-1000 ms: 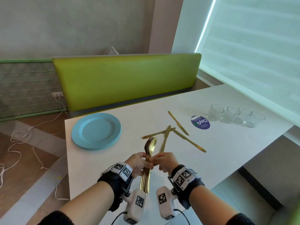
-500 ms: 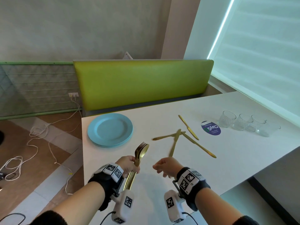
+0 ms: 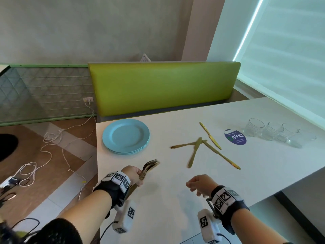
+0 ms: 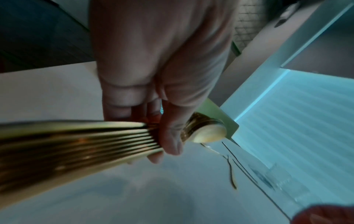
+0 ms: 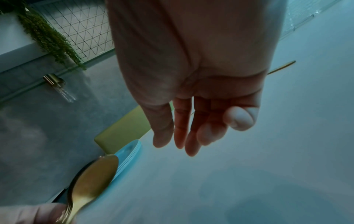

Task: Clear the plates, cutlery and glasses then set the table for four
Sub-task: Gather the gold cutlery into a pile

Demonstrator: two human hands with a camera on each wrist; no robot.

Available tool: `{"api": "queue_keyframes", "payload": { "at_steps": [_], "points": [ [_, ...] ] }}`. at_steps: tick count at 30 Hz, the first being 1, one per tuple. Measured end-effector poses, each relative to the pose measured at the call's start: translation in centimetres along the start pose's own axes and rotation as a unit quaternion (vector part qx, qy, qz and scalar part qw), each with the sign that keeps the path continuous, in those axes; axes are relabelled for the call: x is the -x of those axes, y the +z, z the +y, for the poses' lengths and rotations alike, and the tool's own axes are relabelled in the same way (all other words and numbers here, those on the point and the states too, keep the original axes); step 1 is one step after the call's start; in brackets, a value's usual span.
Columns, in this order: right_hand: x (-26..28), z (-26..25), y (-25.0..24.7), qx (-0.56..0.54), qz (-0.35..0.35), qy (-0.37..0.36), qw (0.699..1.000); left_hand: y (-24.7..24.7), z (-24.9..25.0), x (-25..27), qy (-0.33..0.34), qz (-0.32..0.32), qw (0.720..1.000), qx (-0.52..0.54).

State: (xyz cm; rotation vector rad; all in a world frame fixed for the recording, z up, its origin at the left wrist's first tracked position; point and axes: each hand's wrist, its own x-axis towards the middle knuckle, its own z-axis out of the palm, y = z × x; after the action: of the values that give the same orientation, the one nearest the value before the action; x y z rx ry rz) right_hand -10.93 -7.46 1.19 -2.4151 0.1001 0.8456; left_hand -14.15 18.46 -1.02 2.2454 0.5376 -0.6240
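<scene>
The left hand [image 3: 133, 174] clamps its grip around a bundle of gold metal spoons and forks [image 3: 148, 169] above the white surface [image 3: 175, 199]. The right hand [image 3: 199, 185] hangs beside it, fingers relaxed, holding nothing. Beyond the grip sit stacked round blue plates [image 3: 125, 136]; to its right lie four gold knives [image 3: 194, 152], then clear glasses [image 3: 274, 132].

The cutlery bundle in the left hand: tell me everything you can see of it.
The bundle is a stack of gold, shiny, metal-looking forks and spoons, handles nested edge to edge; the exact count can't be told. The left hand grips it partway along the handles, fingers and thumb curled round. Fork tines fan out in the head view; a spoon bowl shows at the front in the wrist views. It is held above the near-left part of the white table, heads pointing away from the person. Nothing else touches it.
</scene>
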Motion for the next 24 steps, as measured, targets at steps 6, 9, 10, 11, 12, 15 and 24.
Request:
{"api": "queue_keyframes", "payload": {
  "at_steps": [6,9,10,11,12,15,24],
  "points": [
    [0.9,1.2,0.4,0.005,0.002,0.004,1.0,2.7,0.1,1.3,0.027,-0.059,0.987,-0.149],
    [1.4,1.9,0.6,0.003,0.001,0.012,1.0,4.1,-0.3,1.7,0.036,-0.072,0.979,-0.187],
    [1.5,2.2,0.7,0.004,0.001,0.015,1.0,4.4,-0.5,1.8,0.039,-0.071,0.976,-0.202],
    [1.7,2.5,0.8,0.006,0.001,0.017,1.0,4.7,-0.7,1.9,0.042,-0.07,0.973,-0.216],
    [1.8,2.7,0.8,0.006,0.002,0.019,1.0,5.0,-1.0,1.9,0.046,-0.069,0.97,-0.229],
    [2.2,3.5,0.8,0.001,0.005,0.031,1.0,5.3,-1.5,2.1,0.054,-0.06,0.967,-0.24],
    [2.8,4.4,0.9,0.008,0.016,0.033,0.999,5.7,-2.5,2.5,0.083,-0.028,0.969,-0.231]
  ]
}}
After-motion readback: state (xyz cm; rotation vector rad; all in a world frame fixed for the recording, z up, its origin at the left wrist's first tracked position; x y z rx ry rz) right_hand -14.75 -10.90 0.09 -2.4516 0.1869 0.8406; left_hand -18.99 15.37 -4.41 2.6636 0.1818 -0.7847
